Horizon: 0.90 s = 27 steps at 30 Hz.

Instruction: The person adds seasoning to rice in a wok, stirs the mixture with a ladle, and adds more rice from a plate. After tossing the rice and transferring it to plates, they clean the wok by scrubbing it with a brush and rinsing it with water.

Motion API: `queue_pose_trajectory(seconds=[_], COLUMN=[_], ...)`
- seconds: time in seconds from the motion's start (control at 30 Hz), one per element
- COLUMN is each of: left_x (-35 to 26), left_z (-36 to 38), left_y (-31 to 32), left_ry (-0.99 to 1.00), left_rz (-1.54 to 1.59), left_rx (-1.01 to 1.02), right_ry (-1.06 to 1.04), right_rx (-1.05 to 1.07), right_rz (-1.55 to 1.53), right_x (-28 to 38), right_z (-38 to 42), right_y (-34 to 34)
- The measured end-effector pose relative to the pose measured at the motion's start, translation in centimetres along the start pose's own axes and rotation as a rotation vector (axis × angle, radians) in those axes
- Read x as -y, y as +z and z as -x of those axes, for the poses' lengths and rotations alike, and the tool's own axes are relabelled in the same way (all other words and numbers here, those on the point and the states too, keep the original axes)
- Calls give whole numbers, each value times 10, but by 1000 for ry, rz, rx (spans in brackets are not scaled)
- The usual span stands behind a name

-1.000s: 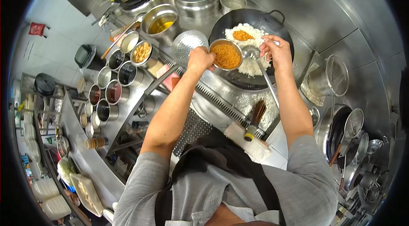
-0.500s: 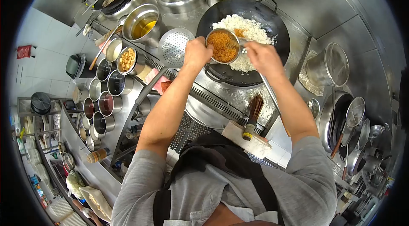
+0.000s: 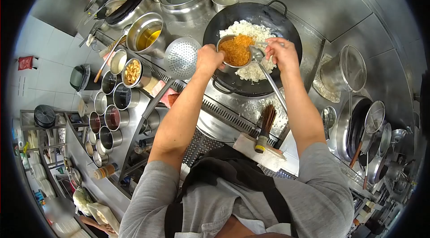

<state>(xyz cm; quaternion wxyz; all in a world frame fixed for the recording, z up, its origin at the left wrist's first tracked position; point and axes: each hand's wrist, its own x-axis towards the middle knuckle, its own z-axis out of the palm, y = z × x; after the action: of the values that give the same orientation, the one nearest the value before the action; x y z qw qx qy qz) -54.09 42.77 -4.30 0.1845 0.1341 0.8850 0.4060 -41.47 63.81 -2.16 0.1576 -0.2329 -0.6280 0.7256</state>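
Observation:
Over a black wok (image 3: 286, 25) with white rice (image 3: 251, 73) in it, my left hand (image 3: 210, 60) grips the rim of a metal bowl. Orange-brown food (image 3: 234, 49) fills that bowl. My right hand (image 3: 283, 54) pinches a thin metal utensil (image 3: 264, 43), whose end reaches into the orange food; a clump of it is heaped at the bowl's right edge. A ladle (image 3: 268, 76) leans across the wok rim just below, its head beside the bowl. Left of my left hand lies a perforated strainer (image 3: 182, 56).
A pot of yellow oil (image 3: 148, 36) and a bowl of nuts (image 3: 133, 72) stand to the left, above several metal containers. A bristle brush (image 3: 265, 128) lies in front of the wok. Strainers (image 3: 356, 67) are at the right. Another person's hand (image 3: 105, 228) shows bottom left.
My right hand has risen slightly, and the utensil has lifted a clump of orange food at the bowl's edge. The view has shifted a little. The other person's hand has moved right.

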Motion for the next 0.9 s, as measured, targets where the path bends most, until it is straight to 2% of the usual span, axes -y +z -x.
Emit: queue_pose_trajectory(seconds=[0.1, 0.17, 0.2, 0.33, 0.37, 0.43, 0.5, 0.57, 0.63, 0.7, 0.77, 0.83, 0.87, 0.9], left_x=[2, 9, 15, 31, 39, 50, 59, 73, 77, 103, 97, 109, 128, 126], left_z=[14, 24, 28, 65, 73, 93, 116, 140, 174, 195, 224, 241, 249, 258], left_y=[-11, -22, -27, -54, -59, -72, -83, -95, -113, -121, -133, -134, -128, -130], left_ry=[-70, -73, -91, -109, -122, -116, -118, -139, -75, -141, -176, -129, -31, -50], left_rz=[80, 195, 222, 408, 413, 573, 536, 494, 278, 172, 260, 222, 100, 111], left_rx=[-28, -87, -97, -212, -238, -273, -348, -423, -523, -558, -534, -534, -580, -530], right_ry=[-46, -242, -537, -714, -778, -773, -483, -428, -424, -386, -441, -719, -709, -449], right_rx=[-24, -80, -93, -195, -224, -209, -68, 63, 246, 440, 648, 667, 709, 755], right_rz=[72, 845, 1489, 1394, 1262, 1106, 703, 402, 297, 328, 439, 690, 687, 612], right_x=[10, -7, -25, -8, 1, 14, 30, 47, 59, 64, 52, 27, -4, -11], right_z=[-17, -40, -50, -45, -38, -28, -8, 25, 62, 103, 137, 165, 180, 191], right_y=[-13, -24, -39, -39, -31, -13, 11, 43, 72, 106, 140, 172, 194, 201])
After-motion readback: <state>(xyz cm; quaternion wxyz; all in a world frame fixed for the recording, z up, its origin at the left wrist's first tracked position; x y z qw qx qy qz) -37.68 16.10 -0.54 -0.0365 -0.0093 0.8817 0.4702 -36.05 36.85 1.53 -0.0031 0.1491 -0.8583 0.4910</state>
